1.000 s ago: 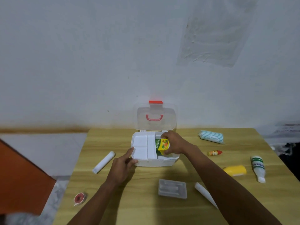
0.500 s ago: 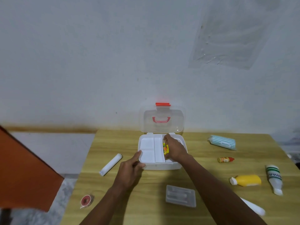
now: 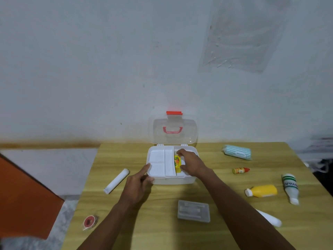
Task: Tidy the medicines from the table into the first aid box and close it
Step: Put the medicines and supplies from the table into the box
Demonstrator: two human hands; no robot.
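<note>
The first aid box (image 3: 173,180) sits open on the table (image 3: 162,231). The right hand (image 3: 192,163) reaches into its right compartment. The yellow packet (image 3: 177,161) stands on edge against the divider, pinched between forefinger at the far end and thumb at the near end. The left hand (image 3: 137,184) braces the box's near-left corner, with the forefinger straight along the wall.

Smooth white plastic first aid box (image 3: 173,180) with clear glossy lid (image 3: 173,131) on wood-grain table (image 3: 162,231).
</note>
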